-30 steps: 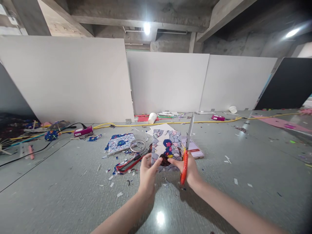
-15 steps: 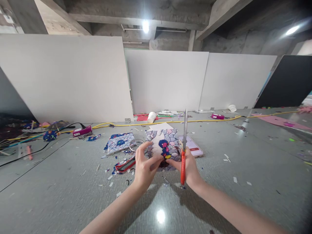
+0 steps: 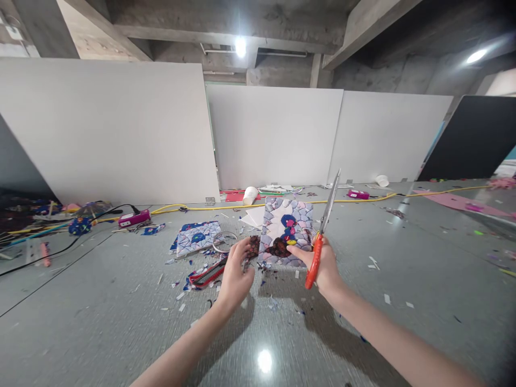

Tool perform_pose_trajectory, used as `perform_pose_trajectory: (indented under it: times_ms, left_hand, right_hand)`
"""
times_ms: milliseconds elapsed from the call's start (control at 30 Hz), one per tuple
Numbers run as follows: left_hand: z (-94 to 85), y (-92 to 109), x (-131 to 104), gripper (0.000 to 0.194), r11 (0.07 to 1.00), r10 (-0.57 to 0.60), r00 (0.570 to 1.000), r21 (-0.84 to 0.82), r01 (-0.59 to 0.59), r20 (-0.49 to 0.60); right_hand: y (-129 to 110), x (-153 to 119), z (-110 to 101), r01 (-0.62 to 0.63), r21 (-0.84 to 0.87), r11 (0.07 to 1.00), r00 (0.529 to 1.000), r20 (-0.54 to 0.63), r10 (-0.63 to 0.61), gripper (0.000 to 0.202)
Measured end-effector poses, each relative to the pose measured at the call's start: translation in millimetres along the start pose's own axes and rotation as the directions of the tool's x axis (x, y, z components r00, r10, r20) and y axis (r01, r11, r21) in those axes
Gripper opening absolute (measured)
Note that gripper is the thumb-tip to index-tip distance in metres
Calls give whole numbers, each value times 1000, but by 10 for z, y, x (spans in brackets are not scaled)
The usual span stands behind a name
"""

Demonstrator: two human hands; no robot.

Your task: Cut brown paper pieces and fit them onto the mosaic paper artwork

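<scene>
In my right hand [image 3: 325, 264] are scissors [image 3: 317, 260] with orange-red handles, blades pointing up. The same hand pinches the right edge of an upright, stone-patterned collage panel [image 3: 274, 212], thumb across its front. The panel bears a blue, pink and yellow figure and a dark brown-red patch [image 3: 278, 248] low down. My left hand [image 3: 237, 277] is off the panel, to its left, with thumb and fingers apart. Behind its fingertips shows a dark brown-red scrap [image 3: 253, 247]; whether they touch it I cannot tell.
A red utility knife [image 3: 207, 273], a roll of tape [image 3: 224, 242] and a second stone-patterned panel [image 3: 197, 238] lie to the left among cut scraps. Farther back are a yellow cable [image 3: 209, 206], a paper cup [image 3: 250, 195] and purple power strips [image 3: 134, 217]. White boards [image 3: 278, 137] stand behind.
My left hand has let go of the panel and dropped slightly. My right hand has shifted right with the panel and scissors, and the blades now lean right.
</scene>
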State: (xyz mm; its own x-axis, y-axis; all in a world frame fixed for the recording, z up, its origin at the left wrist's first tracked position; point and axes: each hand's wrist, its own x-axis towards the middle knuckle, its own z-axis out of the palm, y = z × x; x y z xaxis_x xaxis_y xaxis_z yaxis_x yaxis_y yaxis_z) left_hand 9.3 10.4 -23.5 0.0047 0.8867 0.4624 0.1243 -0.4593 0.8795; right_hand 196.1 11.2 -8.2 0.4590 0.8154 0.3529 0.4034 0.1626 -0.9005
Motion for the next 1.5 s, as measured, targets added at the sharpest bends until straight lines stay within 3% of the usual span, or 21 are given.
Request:
perform_pose_trajectory:
  times_ms: [67, 133, 267, 400, 500, 567, 700, 767, 867, 1367, 1500]
  left_hand:
    - [70, 96, -38, 42, 980, -98, 992, -166, 109, 74]
    - [127, 181, -74, 39, 966, -135, 982, -204, 160, 134]
    - [120, 159, -63, 29, 990, -126, 991, -57, 128, 43]
    - [-30, 41, 69, 44, 991, -132, 990, 13, 132, 55]
    - [-133, 25, 150, 52, 992, -96, 990, 95, 86, 105]
    - [-158, 32, 160, 54, 986, -62, 995, 160, 50, 75]
    - [-110, 41, 92, 31, 949, 93, 993, 310, -65, -76]
    - [-73, 47, 49, 19, 907, 184, 978, 400, -129, -103]
    - [-39, 60, 9, 17, 862, 259, 960, 475, -178, -110]
    - [-42, 95, -13, 16, 866, 299, 949, 445, -229, -95]
    - [-37, 78, -7, 14, 873, 293, 951, 434, -222, -103]
  right_hand:
    - [6, -48, 23, 8, 22, 1000, 1000, 11, -9, 41]
    - [-15, -137, 62, 10, 56, 998, 1000, 12, -10, 41]
    - [-90, -308, 125, -12, 177, 984, 997, 79, -2, 41]
    - [-36, -262, 119, -68, 270, 960, 992, 118, 37, 35]
    - [60, -152, 116, -91, 299, 950, 995, 57, 77, 38]
    - [83, -124, 133, -135, 349, 927, 991, 45, 127, 41]
    - [6, -205, 173, -296, 475, 829, 954, 97, 285, 47]
    - [-47, -261, 180, -330, 517, 790, 939, 99, 328, 48]
    - [-92, -305, 178, -349, 553, 757, 931, 110, 348, 46]
    - [-135, -320, 156, -470, 665, 581, 864, 212, 457, 46]
    - [-142, -324, 157, -476, 657, 585, 862, 216, 459, 43]
